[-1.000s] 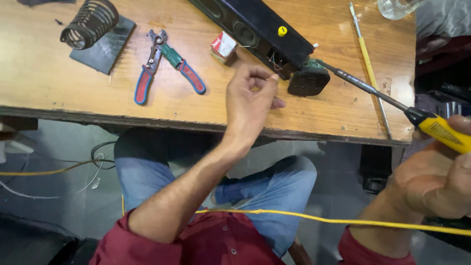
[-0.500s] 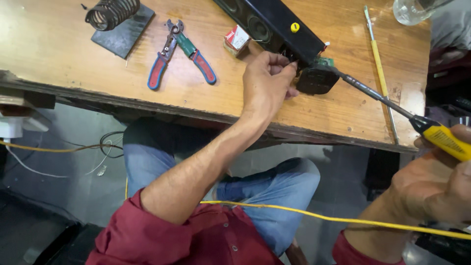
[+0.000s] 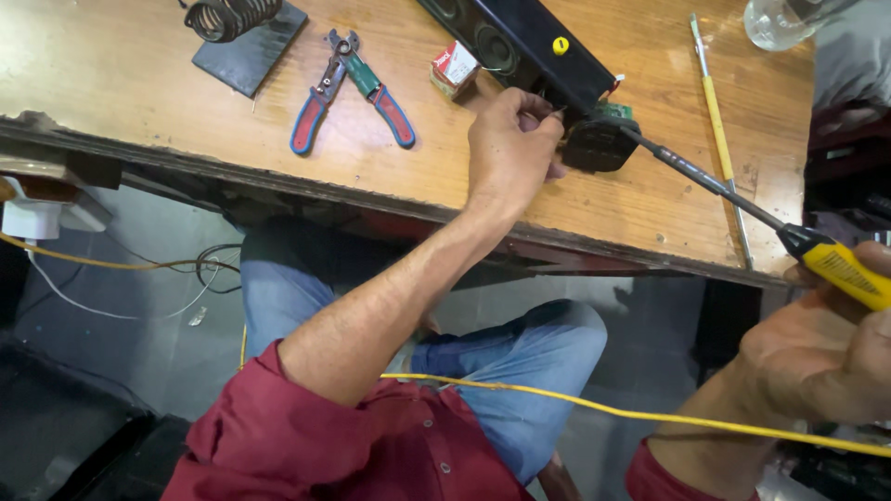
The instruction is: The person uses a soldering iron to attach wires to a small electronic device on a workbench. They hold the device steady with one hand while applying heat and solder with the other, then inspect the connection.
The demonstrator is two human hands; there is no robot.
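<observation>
The left hand (image 3: 509, 148) has moved from above the worktop (image 3: 139, 102) to the end of the black box (image 3: 520, 46), fingers pinched on a small part there. The right hand (image 3: 826, 353) grips the yellow screwdriver (image 3: 840, 269), its tip at the box end. Red pliers (image 3: 348, 88) lie near.

Left hand (image 3: 509, 148) pinches at end of long black speaker bar (image 3: 520, 46) on wooden table (image 3: 111, 83). Right hand (image 3: 826, 357) grips yellow-handled screwdriver (image 3: 742, 199), tip at the bar's end.
</observation>
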